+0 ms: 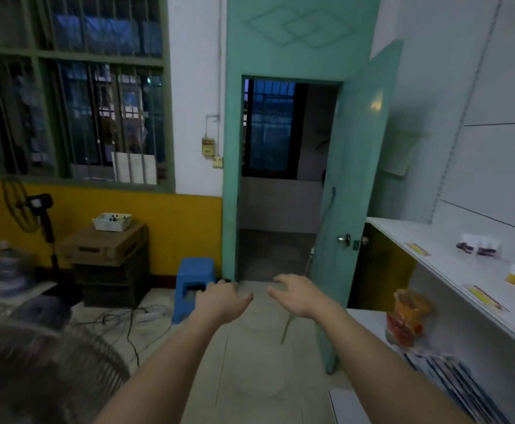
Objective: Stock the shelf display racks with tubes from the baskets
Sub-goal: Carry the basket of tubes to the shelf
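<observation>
Left hand (224,296) and right hand (296,296) extended forward, fingers loosely spread, holding nothing; white laminate shelf (433,270) at right edge.

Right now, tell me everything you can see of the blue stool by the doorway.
The blue stool looks like moulded plastic, with a square flat seat, splayed legs and a cut-out opening in its side. It stands upright on the floor against the yellow wall, left of the green door frame. Cables lie beside its foot. The left hand overlaps it in view.

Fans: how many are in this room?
2. One fan stands on a pole against the yellow wall at left; another fan, blurred, sits close at the lower left. Others may be out of view.
</observation>
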Available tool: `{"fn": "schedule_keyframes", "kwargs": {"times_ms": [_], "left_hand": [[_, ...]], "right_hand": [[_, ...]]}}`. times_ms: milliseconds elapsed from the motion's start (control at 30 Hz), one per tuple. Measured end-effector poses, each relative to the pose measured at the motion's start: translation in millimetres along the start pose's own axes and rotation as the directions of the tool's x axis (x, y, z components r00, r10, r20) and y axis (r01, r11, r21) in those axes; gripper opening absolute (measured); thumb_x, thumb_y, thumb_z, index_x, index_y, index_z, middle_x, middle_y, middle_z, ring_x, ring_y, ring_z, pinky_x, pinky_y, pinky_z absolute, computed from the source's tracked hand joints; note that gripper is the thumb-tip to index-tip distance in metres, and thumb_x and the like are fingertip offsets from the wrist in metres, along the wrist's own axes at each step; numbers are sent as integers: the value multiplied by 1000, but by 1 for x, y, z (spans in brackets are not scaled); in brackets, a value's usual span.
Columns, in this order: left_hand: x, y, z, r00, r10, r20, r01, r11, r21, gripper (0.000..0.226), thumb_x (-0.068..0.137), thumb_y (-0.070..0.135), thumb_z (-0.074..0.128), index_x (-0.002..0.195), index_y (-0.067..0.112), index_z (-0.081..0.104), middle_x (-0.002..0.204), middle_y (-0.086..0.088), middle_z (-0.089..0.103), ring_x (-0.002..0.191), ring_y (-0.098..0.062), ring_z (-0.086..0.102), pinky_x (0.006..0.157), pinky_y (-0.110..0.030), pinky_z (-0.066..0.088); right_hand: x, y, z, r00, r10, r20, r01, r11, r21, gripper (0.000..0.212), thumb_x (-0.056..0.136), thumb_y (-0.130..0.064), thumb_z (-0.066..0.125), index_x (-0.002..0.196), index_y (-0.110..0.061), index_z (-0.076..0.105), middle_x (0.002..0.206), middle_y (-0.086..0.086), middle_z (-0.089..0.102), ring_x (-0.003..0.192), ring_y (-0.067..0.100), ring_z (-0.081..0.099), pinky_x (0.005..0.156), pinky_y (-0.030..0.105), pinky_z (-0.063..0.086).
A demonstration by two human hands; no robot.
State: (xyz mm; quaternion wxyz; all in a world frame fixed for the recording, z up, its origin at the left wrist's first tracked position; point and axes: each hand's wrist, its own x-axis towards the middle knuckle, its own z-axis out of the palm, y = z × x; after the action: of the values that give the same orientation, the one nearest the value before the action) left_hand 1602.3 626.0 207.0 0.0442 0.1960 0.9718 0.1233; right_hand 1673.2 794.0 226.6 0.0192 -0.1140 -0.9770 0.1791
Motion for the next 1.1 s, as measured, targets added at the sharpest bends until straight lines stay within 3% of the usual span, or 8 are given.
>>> {"fn": "schedule_keyframes", "kwargs": {"times_ms": [300, 567, 800, 967, 1100], "left_hand": [[242, -30, -27, 996, -82, -29, 84, 995, 60, 66, 91, 68, 31, 143, 29, 42, 151, -5, 38, 138, -29, 32, 111, -53, 28], [443, -108, -20, 968, -250, -6, 250, 967, 47, 70, 88, 73, 27, 144, 33, 40, 148, -3, 40, 136, -29, 33, 111, -54, 26], [537, -237, -65, 844, -511, -162, 510, 859, -48, 75, 77, 79, 24, 135, 38, 48, 137, 1, 53, 126, -26, 46, 104, -53, 36], [594, -343, -85, 740, -632, -229, 624, 773, -116, 77, 75, 81, 24, 132, 38, 51, 133, 2, 57, 115, -23, 55, 93, -47, 47], [649, -431, -105, 706, -662, -253, 653, 746, -130, 77, 73, 79, 22, 131, 37, 52, 132, 0, 58, 117, -24, 55, 93, -45, 48]], "right_hand": [[249, 10, -8, 997, -78, -12, 77, 995, -62, 67, 94, -64, 37, 149, -27, 38, 155, -2, 37, 140, 26, 35, 110, 49, 33], [495, -10, 23, 946, -291, 145, 304, 950, -75, 67, 96, -65, 32, 153, -28, 29, 162, -3, 21, 147, 24, 19, 116, 51, 21], [670, -125, 57, 832, -470, 295, 499, 866, -27, 67, 97, -65, 31, 153, -29, 28, 162, -2, 22, 147, 26, 19, 117, 52, 21], [763, -226, 107, 745, -571, 346, 616, 787, -29, 66, 95, -65, 33, 151, -30, 32, 160, -2, 26, 145, 25, 23, 115, 50, 27], [842, -296, 145, 717, -582, 384, 646, 761, -54, 69, 92, -69, 33, 150, -32, 33, 159, -3, 28, 144, 26, 24, 114, 49, 27]]}}
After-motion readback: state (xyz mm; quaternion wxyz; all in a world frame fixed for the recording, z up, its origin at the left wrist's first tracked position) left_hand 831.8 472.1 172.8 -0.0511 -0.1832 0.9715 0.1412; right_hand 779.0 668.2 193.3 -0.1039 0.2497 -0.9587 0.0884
